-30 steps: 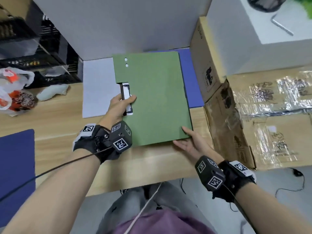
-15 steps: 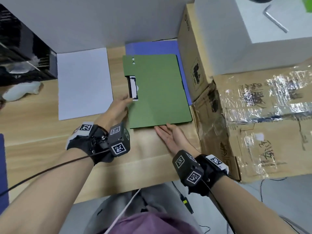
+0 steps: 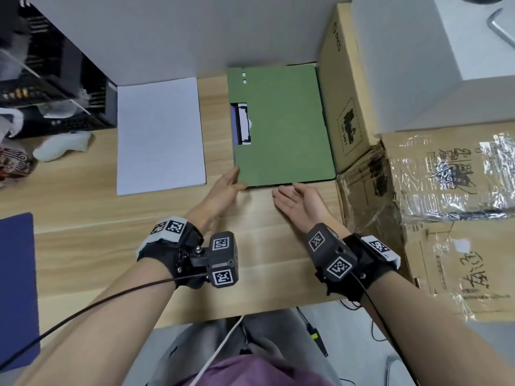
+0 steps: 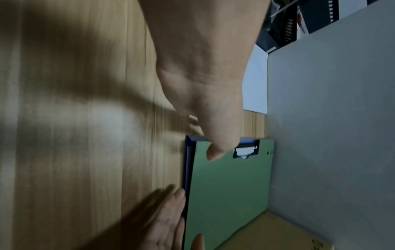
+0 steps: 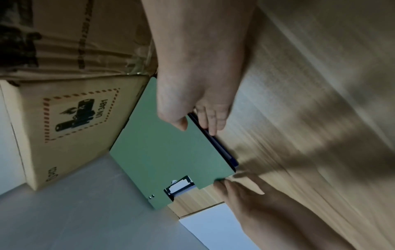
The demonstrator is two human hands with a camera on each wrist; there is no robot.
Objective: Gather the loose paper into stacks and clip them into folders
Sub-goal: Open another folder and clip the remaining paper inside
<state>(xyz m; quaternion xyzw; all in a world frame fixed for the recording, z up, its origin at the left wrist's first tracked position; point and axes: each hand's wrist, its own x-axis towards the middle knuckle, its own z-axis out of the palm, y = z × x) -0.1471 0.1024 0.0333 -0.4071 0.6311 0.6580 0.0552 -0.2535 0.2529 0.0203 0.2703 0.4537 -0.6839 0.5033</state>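
A green folder with a metal clip on its left edge lies flat at the back of the wooden table. It sits on top of a blue folder, whose edge shows below it. My left hand touches the green folder's near left corner with straight fingers. My right hand lies open with its fingers against the folders' near edge and its thumb over the cover. A stack of white paper lies to the left, apart from the folders.
Cardboard boxes stand against the folder's right side and along the right. A grey wall closes the back. A dark rack, crumpled white plastic and a blue mat are at the left.
The green folder has slid away from me onto the blue folder, up to the wall and box. My left hand left the clip; both hands now sit at the near edge.
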